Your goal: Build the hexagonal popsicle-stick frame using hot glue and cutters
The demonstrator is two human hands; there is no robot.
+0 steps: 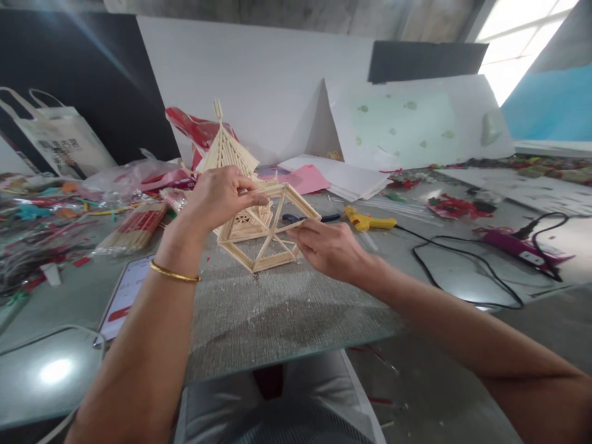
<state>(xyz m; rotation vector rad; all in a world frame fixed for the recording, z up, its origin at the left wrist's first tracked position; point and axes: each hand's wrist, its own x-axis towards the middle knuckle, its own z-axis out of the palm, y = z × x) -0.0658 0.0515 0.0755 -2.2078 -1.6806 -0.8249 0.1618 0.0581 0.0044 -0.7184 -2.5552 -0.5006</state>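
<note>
A six-sided frame (276, 264) of pale wooden sticks is tilted up above the table's middle, with spokes meeting at its centre. My left hand (222, 192) pinches its upper left side between thumb and fingers. My right hand (329, 248) is closed at the frame's right side, fingertips on a spoke; the exact grip is partly hidden. Just behind stands a stick-built tower model (229, 148) with a pointed roof, its lower part partly covered by my left hand and the frame.
A yellow hot glue gun (370, 219) lies right of the frame, its black cord running to a purple power strip (518, 248). Dark blue-handled pliers (326, 217) lie behind the frame. At left are a bagged stick bundle (134, 228) and a phone (127, 290).
</note>
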